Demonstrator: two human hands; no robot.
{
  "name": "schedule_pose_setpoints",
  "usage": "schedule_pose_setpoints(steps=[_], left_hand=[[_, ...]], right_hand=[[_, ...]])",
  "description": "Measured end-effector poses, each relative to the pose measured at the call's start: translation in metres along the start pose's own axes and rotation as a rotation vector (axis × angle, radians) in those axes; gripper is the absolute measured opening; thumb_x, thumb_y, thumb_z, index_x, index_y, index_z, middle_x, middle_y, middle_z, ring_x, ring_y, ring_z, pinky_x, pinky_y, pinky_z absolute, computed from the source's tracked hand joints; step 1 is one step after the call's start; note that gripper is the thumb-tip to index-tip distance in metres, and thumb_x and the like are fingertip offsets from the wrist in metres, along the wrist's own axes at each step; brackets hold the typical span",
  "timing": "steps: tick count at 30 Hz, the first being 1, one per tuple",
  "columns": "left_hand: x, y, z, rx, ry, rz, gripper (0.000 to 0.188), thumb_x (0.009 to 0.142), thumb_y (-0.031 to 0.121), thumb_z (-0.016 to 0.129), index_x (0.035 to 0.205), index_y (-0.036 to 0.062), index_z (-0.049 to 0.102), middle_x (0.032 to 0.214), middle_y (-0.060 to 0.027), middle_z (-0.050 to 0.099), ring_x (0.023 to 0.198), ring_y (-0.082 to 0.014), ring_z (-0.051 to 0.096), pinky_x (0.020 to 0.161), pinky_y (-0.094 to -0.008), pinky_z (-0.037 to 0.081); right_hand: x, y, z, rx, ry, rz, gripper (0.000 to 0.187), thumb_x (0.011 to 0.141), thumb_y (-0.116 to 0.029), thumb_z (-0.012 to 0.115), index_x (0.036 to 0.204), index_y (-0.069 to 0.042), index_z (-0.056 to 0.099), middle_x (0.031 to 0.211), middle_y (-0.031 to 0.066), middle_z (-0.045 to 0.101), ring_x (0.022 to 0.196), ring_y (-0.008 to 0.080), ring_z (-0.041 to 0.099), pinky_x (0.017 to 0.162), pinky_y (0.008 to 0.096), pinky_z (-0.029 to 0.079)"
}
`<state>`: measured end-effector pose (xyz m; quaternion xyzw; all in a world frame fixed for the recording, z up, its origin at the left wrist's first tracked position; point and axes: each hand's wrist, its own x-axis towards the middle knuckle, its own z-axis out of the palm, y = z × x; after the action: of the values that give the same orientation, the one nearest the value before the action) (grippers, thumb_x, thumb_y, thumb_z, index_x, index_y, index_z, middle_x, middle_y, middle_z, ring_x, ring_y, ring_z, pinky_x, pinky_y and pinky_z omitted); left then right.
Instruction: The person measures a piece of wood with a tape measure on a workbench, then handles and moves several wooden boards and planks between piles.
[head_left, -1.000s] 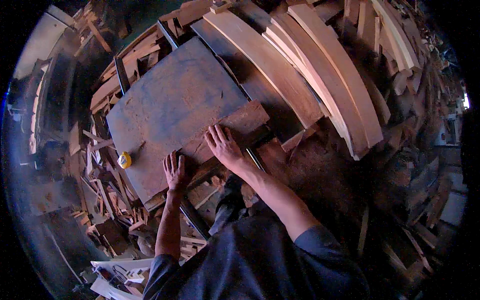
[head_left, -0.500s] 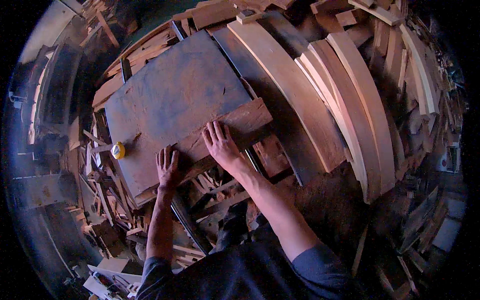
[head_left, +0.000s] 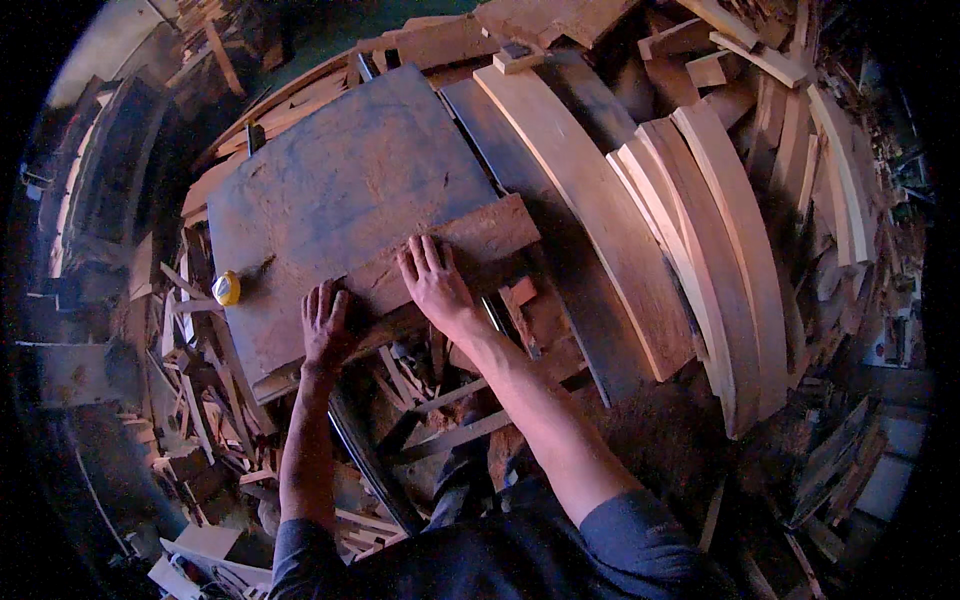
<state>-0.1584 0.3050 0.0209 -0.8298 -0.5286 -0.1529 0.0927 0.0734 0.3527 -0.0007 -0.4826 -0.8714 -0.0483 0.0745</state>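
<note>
A flat, dusty metal table point(head_left: 320, 190) tilts across the middle of the view. Along its near edge lies a rough brown wooden board point(head_left: 480, 232). My right hand point(head_left: 440, 285) rests on the board's upper face, its fingers stretched and slightly apart; its thumb is hard to see. Further left, my left hand point(head_left: 325, 325) lies at the near edge with fingers extended forward, by the shadowed left part of the board. Whether its palm touches the board or the tabletop I cannot tell. A yellow tape measure point(head_left: 227, 289) sits at the table's left edge.
Long curved wooden pieces point(head_left: 590, 220) lie to the right, with more curved pieces point(head_left: 735, 250) stacked beyond them. Offcuts point(head_left: 200, 400) are heaped below the table's left side. A dark metal bar point(head_left: 370, 465) runs under the near edge, close to my legs.
My view has shifted and turned slightly. Both hands keep nearly the same places on the board and table edge.
</note>
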Motion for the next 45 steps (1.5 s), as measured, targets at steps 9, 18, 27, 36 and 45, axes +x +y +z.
schedule_pose_setpoints(steps=[9, 18, 27, 36, 45], left_hand=[[0.025, -0.042, 0.032, 0.027, 0.044, 0.020, 0.066, 0.061, 0.041, 0.081, 0.109, 0.0028, 0.055, 0.125, -0.0197, 0.048, 0.112, -0.0390, 0.047, 0.094, -0.0510, 0.039], [-0.008, -0.002, 0.017, 0.020, 0.012, -0.014, 0.065, 0.063, 0.043, 0.079, 0.108, 0.0028, 0.056, 0.122, -0.0196, 0.049, 0.110, -0.0396, 0.047, 0.094, -0.0524, 0.039], [-0.105, 0.086, 0.009, 0.000, -0.098, -0.007, 0.054, 0.072, 0.032, 0.073, 0.114, 0.0044, 0.055, 0.131, -0.0221, 0.045, 0.119, -0.0422, 0.044, 0.103, -0.0578, 0.034], [-0.191, 0.169, -0.050, -0.078, -0.324, -0.160, 0.069, 0.066, 0.038, 0.078, 0.120, 0.0036, 0.053, 0.137, -0.0236, 0.040, 0.125, -0.0437, 0.037, 0.106, -0.0584, 0.028], [-0.196, 0.221, -0.108, -0.303, -0.601, -0.294, 0.075, 0.060, 0.037, 0.083, 0.121, 0.0033, 0.054, 0.138, -0.0212, 0.038, 0.123, -0.0421, 0.037, 0.104, -0.0528, 0.032]], right_hand=[[0.044, 0.016, 0.024, -0.001, 0.067, 0.001, 0.052, 0.088, -0.017, 0.057, 0.137, -0.003, 0.044, 0.143, 0.0225, 0.041, 0.133, 0.0379, 0.038, 0.107, 0.0511, 0.036], [-0.009, 0.008, 0.006, -0.051, 0.085, -0.021, 0.049, 0.088, -0.017, 0.056, 0.134, -0.004, 0.047, 0.143, 0.0220, 0.042, 0.133, 0.0394, 0.038, 0.107, 0.0546, 0.035], [-0.149, -0.015, -0.019, -0.006, 0.018, 0.026, 0.053, 0.085, -0.019, 0.058, 0.135, -0.003, 0.047, 0.144, 0.0216, 0.040, 0.134, 0.0386, 0.036, 0.108, 0.0538, 0.034], [-0.266, -0.024, -0.081, 0.699, 0.125, 0.298, 0.056, 0.080, -0.014, 0.066, 0.131, 0.001, 0.049, 0.133, 0.0246, 0.051, 0.125, 0.0388, 0.048, 0.103, 0.0467, 0.041], [-0.369, 0.111, -0.054, 0.933, -0.081, 0.955, 0.071, 0.084, -0.046, 0.068, 0.128, 0.007, 0.052, 0.132, 0.0266, 0.053, 0.124, 0.0363, 0.051, 0.106, 0.0429, 0.037]])
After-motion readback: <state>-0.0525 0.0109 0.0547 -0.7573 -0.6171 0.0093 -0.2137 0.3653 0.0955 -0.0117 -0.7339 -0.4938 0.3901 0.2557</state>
